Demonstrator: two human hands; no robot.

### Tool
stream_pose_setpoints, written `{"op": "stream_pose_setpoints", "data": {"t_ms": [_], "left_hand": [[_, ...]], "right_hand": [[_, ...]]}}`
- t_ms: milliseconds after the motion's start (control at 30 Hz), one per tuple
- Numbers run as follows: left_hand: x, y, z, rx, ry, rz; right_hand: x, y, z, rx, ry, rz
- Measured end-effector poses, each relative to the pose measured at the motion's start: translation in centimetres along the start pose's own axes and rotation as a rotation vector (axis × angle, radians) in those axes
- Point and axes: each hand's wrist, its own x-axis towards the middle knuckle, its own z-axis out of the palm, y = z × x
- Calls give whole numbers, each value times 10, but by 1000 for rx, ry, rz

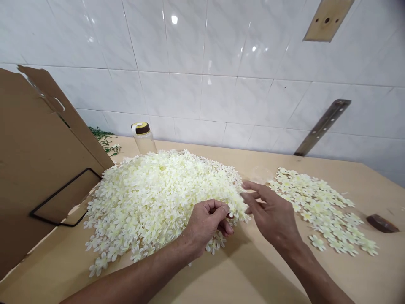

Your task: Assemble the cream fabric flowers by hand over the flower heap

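A large heap of white-yellow artificial flower heads (pixel 158 190) covers the middle of the table. At its right front edge, my left hand (pixel 210 223) is closed, thumb and forefinger pressed together. Pale petals show right by its fingertips, but I cannot tell whether they are in the pinch or belong to the heap behind. Just to the right, my right hand (pixel 274 211) reaches toward the heap with its fingers stretched and somewhat apart; nothing shows between them. Beyond it, a flatter spread of the same flower heads (pixel 319 207) lies on the table.
A cardboard box (pixel 41 139) with a black wire frame (pixel 60 198) stands at left. Behind the heap are a clear bottle (pixel 144 141) with a dark lid and green stems (pixel 103 137). A brown object (pixel 382 223) lies far right. A metal bracket (pixel 322 126) leans against the tiled wall.
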Motion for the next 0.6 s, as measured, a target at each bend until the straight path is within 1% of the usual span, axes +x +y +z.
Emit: {"op": "stream_pose_setpoints", "data": {"t_ms": [67,133,233,400,600], "left_hand": [[1,0,-1,15,15,16],[1,1,-1,14,40,26],[2,2,-2,-3,57,29],[1,4,-2,-32,44,23],[-1,4,-2,-122,-15,1]], "right_hand": [[0,-2,1,-31,-56,-126],[-2,-4,3,-62,-82,-228],[-6,-7,7,-96,-95,-318],[-11,-3,14,-125,-83,-341],[-12,-6,15,-98,-70,-329]]}}
